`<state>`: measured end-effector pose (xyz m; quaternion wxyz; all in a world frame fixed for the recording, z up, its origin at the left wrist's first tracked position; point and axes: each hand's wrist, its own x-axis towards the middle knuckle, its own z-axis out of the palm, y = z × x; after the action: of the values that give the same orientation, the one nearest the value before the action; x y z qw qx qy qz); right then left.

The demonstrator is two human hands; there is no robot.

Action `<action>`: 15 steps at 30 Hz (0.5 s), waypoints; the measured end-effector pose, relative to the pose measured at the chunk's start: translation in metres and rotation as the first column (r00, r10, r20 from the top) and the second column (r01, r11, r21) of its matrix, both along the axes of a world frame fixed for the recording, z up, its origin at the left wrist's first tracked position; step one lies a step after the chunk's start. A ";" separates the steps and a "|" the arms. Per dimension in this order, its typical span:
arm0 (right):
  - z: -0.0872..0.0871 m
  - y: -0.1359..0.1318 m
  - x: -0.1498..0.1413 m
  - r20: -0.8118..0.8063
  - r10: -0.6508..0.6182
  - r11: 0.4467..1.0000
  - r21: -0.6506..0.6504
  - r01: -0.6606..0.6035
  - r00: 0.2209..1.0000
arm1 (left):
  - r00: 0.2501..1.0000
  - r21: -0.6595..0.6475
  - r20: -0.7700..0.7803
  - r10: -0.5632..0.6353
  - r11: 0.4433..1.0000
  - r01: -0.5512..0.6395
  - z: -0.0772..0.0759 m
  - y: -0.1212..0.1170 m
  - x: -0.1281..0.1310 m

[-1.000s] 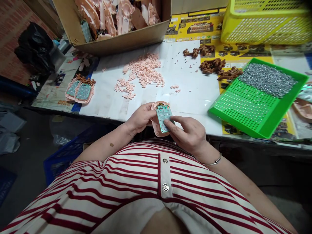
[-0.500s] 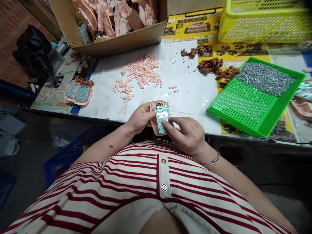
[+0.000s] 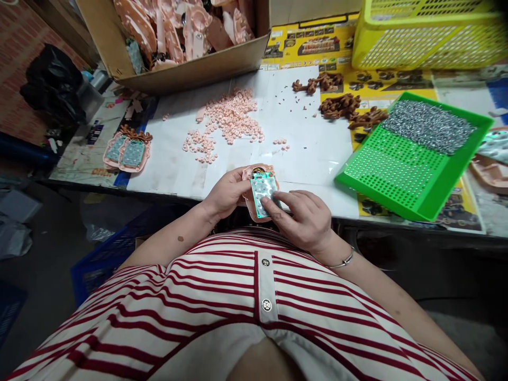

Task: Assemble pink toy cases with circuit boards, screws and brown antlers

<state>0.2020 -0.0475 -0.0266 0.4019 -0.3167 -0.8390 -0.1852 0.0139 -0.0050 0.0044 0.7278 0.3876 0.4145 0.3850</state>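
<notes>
My left hand is closed on the left side of a pink plastic shell near the table's front edge. Over that shell lies a green-edged circuit board with silvery pads, and dark and yellow wires show at its top. My right hand pinches the board's lower right part, thumb on its face; the other fingertips are partly hidden. Beyond the hands, many small pink plastic pieces are heaped on white sheeting. Two similar pink shells with boards lie at the left, brown parts along their tops.
A green tray of small silvery metal pieces stands at the right. Brown plastic parts lie behind it to the left. At the back are a cardboard box of pink parts and a yellow basket.
The board has shifted slightly left and down against the pink shell, with my right hand moving along with it. My left hand keeps its hold.
</notes>
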 end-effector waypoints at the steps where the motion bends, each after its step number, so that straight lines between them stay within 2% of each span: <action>1: 0.000 0.000 0.000 -0.001 -0.001 1.000 0.005 0.001 1.000 | 1.000 -0.001 0.015 -0.006 1.000 0.006 -0.001 0.000 0.000; 8: -0.003 0.002 0.000 -0.017 0.023 1.000 0.019 -0.023 1.000 | 1.000 -0.109 0.018 -0.022 0.994 0.024 -0.009 0.004 -0.006; 15: -0.009 0.002 -0.001 -0.068 0.023 0.998 -0.051 -0.027 0.997 | 0.999 -0.048 -0.030 0.027 0.998 -0.028 -0.008 0.002 -0.003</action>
<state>0.2011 -0.0453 -0.0361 0.4240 -0.3225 -0.8333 -0.1474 0.0108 -0.0033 -0.0037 0.7255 0.3696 0.4397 0.3791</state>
